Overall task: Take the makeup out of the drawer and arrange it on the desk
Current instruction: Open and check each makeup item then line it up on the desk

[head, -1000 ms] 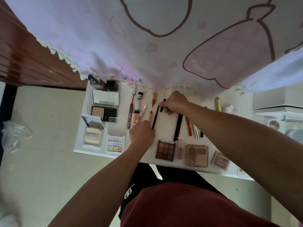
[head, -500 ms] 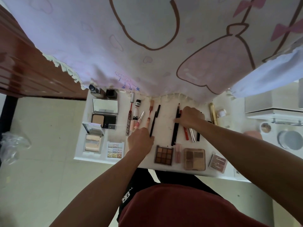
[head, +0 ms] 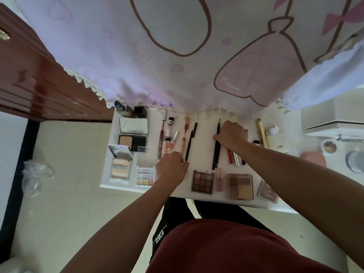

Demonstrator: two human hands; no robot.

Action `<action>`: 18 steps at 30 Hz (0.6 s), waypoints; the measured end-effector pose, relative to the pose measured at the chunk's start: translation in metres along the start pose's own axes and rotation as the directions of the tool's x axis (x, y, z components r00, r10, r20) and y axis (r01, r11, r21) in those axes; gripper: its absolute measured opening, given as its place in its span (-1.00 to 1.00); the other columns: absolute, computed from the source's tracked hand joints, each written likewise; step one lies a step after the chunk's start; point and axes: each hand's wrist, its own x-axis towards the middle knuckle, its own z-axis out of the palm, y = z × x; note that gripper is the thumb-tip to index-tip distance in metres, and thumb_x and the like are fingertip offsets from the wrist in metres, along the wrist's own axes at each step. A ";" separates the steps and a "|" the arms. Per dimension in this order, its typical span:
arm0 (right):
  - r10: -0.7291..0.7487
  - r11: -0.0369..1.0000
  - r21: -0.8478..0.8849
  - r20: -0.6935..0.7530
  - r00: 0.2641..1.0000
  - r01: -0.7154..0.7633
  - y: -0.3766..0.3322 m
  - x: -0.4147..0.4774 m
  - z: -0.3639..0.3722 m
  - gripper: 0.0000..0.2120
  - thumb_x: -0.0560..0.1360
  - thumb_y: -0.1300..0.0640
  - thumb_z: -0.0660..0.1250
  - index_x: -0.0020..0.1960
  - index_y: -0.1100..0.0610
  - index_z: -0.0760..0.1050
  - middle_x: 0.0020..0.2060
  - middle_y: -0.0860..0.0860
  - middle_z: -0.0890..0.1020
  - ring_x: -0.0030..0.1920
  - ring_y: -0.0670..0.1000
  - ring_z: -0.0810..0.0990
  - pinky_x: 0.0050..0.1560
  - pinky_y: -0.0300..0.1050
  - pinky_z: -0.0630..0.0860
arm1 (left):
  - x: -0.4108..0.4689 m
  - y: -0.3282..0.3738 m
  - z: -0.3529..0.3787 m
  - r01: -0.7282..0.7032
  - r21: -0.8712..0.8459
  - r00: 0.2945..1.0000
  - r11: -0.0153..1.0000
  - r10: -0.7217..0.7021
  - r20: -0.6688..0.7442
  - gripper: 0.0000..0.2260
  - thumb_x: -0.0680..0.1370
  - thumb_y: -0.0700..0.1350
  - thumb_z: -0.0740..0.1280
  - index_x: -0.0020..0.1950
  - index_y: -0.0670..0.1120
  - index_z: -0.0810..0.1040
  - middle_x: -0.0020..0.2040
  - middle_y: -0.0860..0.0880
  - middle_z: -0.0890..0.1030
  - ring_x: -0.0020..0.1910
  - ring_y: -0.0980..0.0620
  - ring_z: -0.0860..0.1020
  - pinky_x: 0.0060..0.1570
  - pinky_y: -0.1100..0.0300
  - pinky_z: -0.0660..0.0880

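- Right hand has shifted right over the last second: off the liner, now on the pencil group. Left hand hasn't moved.
- Left hand: fingers curled, tips pinching the liner's near end. Liner lies flat on the desk and runs away from the hand.
- Right hand: knuckles up, fingers curled down and hidden. Thumb touches the long pencil. Can't tell if it grips anything.
- Long pencil: flat on the desk, sticks out past the right hand on both the far and near sides.
- At the right wrist: red pencil and silver sticks, side by side, near ends showing.
- Just beyond the left hand: lip tubes in a row. Further left, an open compact.
- Near side of the right hand: nine-pan palette, pink tube and brown palette, lined up along the desk edge.
- Right of the right hand: gold tube.
- Beyond both hands: cloth hangs over the desk's far edge.
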 end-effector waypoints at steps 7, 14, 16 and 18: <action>0.005 0.997 0.080 -0.011 1.000 -0.004 -0.001 -0.002 -0.003 -0.79 0.42 0.05 0.38 -0.25 0.15 0.44 -0.37 0.01 0.50 -0.31 0.05 0.52 -0.40 -0.20 0.27 | 0.002 0.001 -0.010 -0.029 -0.105 1.000 0.994 0.028 -0.006 -0.82 0.50 0.05 0.38 -0.01 -0.02 0.65 -0.05 -0.01 0.64 -0.04 -0.02 0.57 -0.03 0.12 0.49; -0.128 0.955 0.268 -0.013 0.992 0.126 -0.003 -0.020 -0.019 -0.69 0.41 -0.05 0.37 -0.31 0.20 0.55 -0.43 0.03 0.57 -0.31 0.10 0.62 -0.32 -0.15 0.45 | 0.017 0.012 -0.044 -0.013 -0.526 0.999 0.850 0.026 0.018 -0.85 0.53 -0.06 0.39 -0.07 -0.13 0.65 -0.25 -0.02 0.64 -0.31 0.04 0.57 -0.24 0.18 0.52; -0.235 0.904 0.384 0.076 0.969 0.188 -0.005 -0.033 -0.026 -0.73 0.48 -0.01 0.36 -0.27 0.16 0.52 -0.37 0.05 0.64 -0.33 0.06 0.66 -0.29 -0.12 0.50 | 0.020 0.020 -0.060 0.080 -0.717 0.996 0.692 -0.019 0.093 -0.86 0.55 -0.08 0.37 -0.11 -0.14 0.62 -0.31 -0.05 0.60 -0.39 0.04 0.52 -0.37 0.21 0.46; -0.332 0.819 0.544 0.194 0.923 0.181 -0.008 -0.048 -0.031 -0.78 0.54 0.10 0.31 -0.20 0.23 0.50 -0.32 0.14 0.68 -0.38 0.04 0.69 -0.39 -0.16 0.47 | 0.023 0.025 -0.072 0.139 -0.809 0.989 0.572 -0.032 0.147 -0.85 0.56 -0.10 0.36 -0.15 -0.14 0.60 -0.33 -0.07 0.57 -0.41 0.03 0.49 -0.42 0.20 0.42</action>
